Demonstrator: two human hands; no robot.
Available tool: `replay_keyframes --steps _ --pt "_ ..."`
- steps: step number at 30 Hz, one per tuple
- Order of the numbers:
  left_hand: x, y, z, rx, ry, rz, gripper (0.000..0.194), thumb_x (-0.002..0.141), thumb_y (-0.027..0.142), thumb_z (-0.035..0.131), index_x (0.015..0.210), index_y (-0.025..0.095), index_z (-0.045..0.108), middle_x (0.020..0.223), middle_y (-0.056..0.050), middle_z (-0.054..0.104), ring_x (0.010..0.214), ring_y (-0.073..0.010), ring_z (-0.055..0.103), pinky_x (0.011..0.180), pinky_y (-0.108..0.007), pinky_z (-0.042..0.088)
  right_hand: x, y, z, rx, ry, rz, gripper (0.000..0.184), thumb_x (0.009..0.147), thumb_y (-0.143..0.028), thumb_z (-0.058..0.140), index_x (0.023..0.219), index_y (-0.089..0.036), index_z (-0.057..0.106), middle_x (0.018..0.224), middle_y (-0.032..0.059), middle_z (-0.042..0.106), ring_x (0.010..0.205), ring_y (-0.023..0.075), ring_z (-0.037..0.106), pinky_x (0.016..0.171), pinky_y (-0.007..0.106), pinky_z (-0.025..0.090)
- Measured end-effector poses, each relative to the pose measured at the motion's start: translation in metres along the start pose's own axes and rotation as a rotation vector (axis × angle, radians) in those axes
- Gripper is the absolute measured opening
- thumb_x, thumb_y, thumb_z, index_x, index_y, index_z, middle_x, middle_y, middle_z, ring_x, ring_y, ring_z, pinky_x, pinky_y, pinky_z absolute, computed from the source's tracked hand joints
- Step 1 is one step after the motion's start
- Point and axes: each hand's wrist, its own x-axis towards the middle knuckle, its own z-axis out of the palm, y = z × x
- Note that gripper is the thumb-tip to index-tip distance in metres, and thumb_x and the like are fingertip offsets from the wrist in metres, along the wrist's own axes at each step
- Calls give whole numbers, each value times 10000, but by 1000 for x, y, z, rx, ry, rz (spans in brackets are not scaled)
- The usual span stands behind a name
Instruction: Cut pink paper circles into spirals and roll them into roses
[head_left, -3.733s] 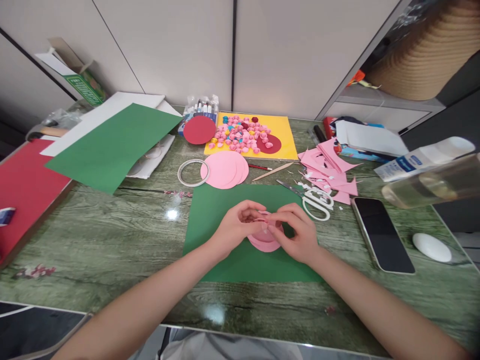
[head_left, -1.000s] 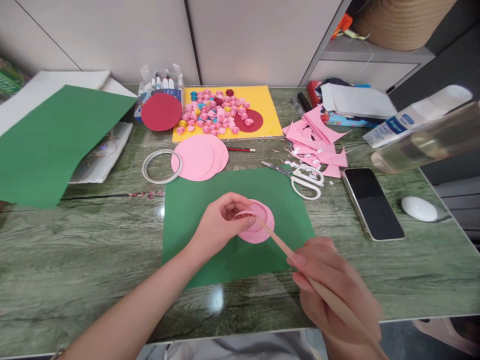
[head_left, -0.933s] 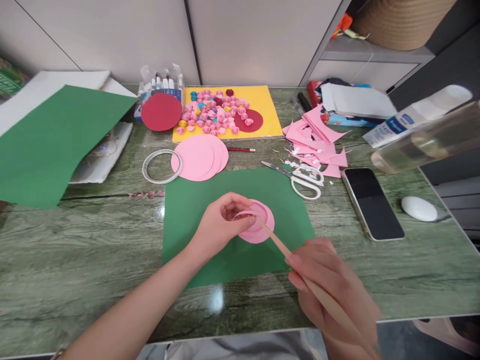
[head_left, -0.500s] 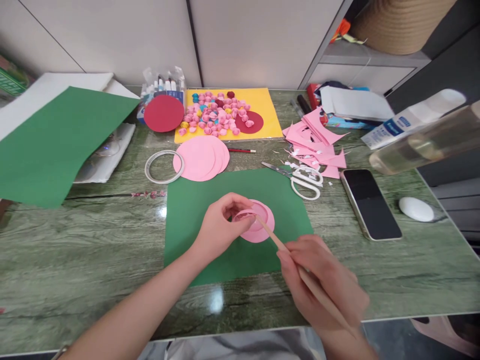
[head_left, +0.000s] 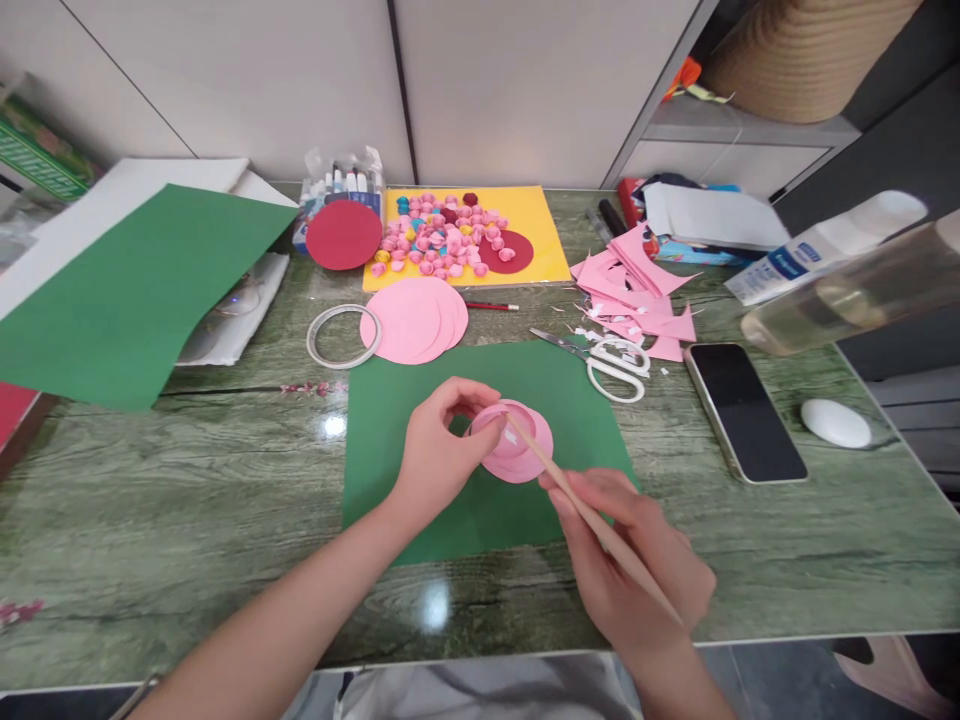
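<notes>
While it is placed over the middle of the green sheet (head_left: 480, 530), the pink paper (head_left: 527, 463) is held at its left edge by the left hand (head_left: 441, 440), where the rim is pinched between thumb and fingers. Whether its underside is rested on the sheet cannot be told. By the right hand (head_left: 637, 560) the wooden stick (head_left: 611, 538) is gripped like a pen, the fingers closed around its shaft, with the slim tip set at the paper's inner curve; whether contact is made there cannot be made out. A small white patch (head_left: 511, 437) is seen inside the curve, too unclear to be named.

The paper is judged to be very light and limp — easily bent, creased or torn if it is squeezed hard — and little slip is expected from its face. It is best taken by the rim, with slight pressure from flat fingertips. The stick is judged to be light but stiff, and is best held partway along, where the tip can be steered. Flat pink circles (head_left: 405, 320) are stacked by the sheet's far left corner.
</notes>
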Motion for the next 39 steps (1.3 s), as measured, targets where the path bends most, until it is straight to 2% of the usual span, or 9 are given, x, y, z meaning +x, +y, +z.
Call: replay_keyframes --steps 6,11,18,24,28,31,36,39 --pt "-3 5 3 13 -19 24 113 706 162 621 816 176 599 803 -9 625 770 -127 569 720 -237 442 3 2 -2 -10 -26 9 281 696 -38 670 915 -199 599 870 55 699 772 185 675 656 308 566" --pt "-4 6 4 26 -7 19 94 702 160 620 790 176 591 778 -7 613 725 -124 543 690 -239 434 2 3 2 61 64 21 277 672 -13 672 845 -210 582 806 27 706 703 175 674 582 292 562" --pt "-7 6 5 58 -2 42 81 708 163 609 786 181 602 798 -17 621 762 -141 557 717 -254 439 -1 3 3 107 81 69 202 717 -24 632 699 -205 544 729 16 695 636 160 650 535 277 520" --pt "-7 4 4 114 0 76 106 706 141 605 801 188 598 814 -18 625 767 -143 546 733 -260 436 1 0 4 276 140 259 215 741 -34 612 865 -204 566 718 -10 680 595 146 663 515 258 533" --pt "-7 3 2 141 1 107 108 718 139 596 814 189 609 823 -19 623 766 -141 538 736 -262 433 3 1 1 264 81 240 163 738 -63 641 822 -204 637 714 0 681 655 160 671 565 269 546" --pt "-7 4 1 160 -6 129 115 725 140 597 824 191 627 826 -22 624 769 -144 540 730 -263 432 3 4 0 344 60 266 209 715 -51 663 849 -209 638 801 9 690 652 164 681 578 285 564" --pt "-6 5 -1 208 -8 185 121 745 143 598 842 192 650 824 -21 632 776 -143 550 721 -263 435 2 5 1 358 70 325 204 721 -40 655 849 -197 631 808 11 698 654 171 700 572 273 570" --pt "-6 3 -2 241 -19 224 111 758 172 614 850 196 671 818 -20 637 772 -140 555 710 -266 441 3 5 1 379 89 376 169 739 -60 647 841 -193 622 766 4 701 623 173 703 517 252 553"
